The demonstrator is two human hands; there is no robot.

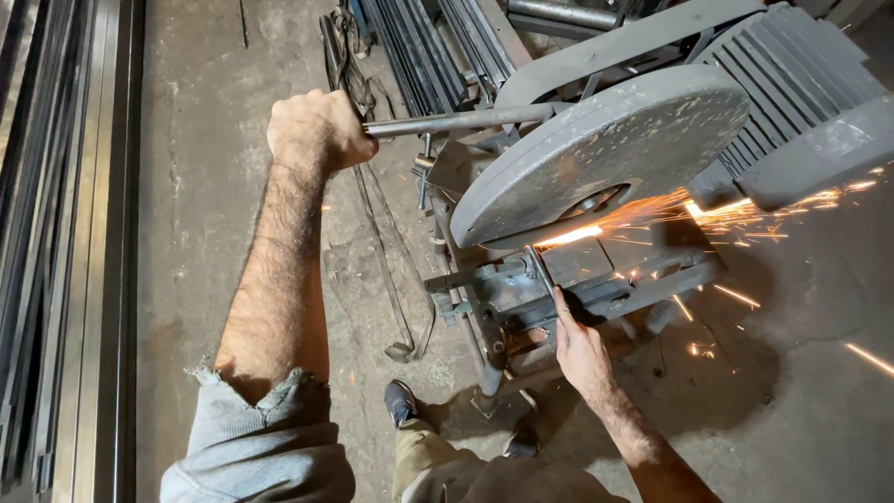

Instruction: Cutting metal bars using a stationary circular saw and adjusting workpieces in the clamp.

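Left hand [318, 130] gripping saw handle [456, 121], metal bars [47, 233] beside, sparks [652, 214]

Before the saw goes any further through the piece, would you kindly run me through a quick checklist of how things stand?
1. Left hand closed around the lever handle: ok.
2. Right hand steadying the metal piece in the vise: ok, though close to the cut.
3. Guard covering the top of the disc: ok.
4. Sparks flying away from both hands: ok.
5. Gloves: not ok, both hands bare.
6. Shoe clear of the saw base: ok.
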